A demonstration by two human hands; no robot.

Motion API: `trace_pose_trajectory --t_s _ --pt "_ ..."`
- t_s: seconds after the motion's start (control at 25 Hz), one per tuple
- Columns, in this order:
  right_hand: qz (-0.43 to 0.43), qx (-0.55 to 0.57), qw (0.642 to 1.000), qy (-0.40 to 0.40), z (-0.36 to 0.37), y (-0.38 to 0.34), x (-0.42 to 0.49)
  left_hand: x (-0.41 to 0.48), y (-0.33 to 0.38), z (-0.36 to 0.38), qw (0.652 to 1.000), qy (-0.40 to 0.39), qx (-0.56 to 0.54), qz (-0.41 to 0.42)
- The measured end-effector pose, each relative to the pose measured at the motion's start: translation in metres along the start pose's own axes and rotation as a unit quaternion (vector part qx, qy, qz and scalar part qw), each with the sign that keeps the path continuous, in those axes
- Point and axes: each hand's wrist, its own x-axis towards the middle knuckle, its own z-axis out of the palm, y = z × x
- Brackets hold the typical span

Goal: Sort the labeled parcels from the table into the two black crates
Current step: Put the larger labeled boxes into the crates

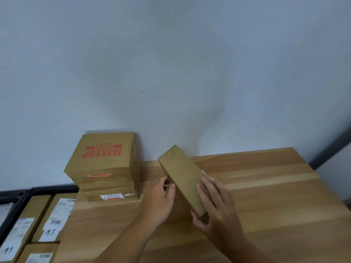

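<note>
Item: narrow brown parcel (183, 177), held tilted over the wooden table (266, 186), far end raised toward the wall; whether the near end touched the tabletop could not be told. Left hand (161, 200) gripped the left long edge with curled fingers. Right hand (218, 209) clasped the near right corner, fingers laid across the top face, thumb at the near end. The upward face was plain, with only a sliver of white at the right side, so the label probably sat on a hidden face. Advised: roll the parcel between both hands, read the label, then choose a crate. Black crates (55, 188) lay at lower left beside the table, holding labelled parcels (57, 219). A stack of boxes (106, 162), topmost marked MAKEUP, stood against the wall, unsorted.
</note>
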Motion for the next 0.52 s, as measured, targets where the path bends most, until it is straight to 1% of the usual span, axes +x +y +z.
trace_pose_trajectory --t_s 0.08,0.16,0.4,0.52 --pt "0.031 -0.001 0.999 -0.011 0.003 -0.008 -0.011 -0.006 0.0 0.003 1.0 -0.008 0.006 -0.008" --pt "0.051 0.006 0.999 -0.004 0.004 -0.012 -0.019 -0.012 0.003 0.005 1.0 -0.011 0.006 -0.013" --pt "0.053 0.001 0.999 -0.011 0.011 -0.028 -0.048 -0.024 0.006 0.002 0.998 -0.009 -0.054 -0.042" --pt "0.064 -0.003 0.998 -0.016 0.013 -0.038 -0.056 -0.028 0.007 0.001 0.998 -0.015 -0.054 -0.03"
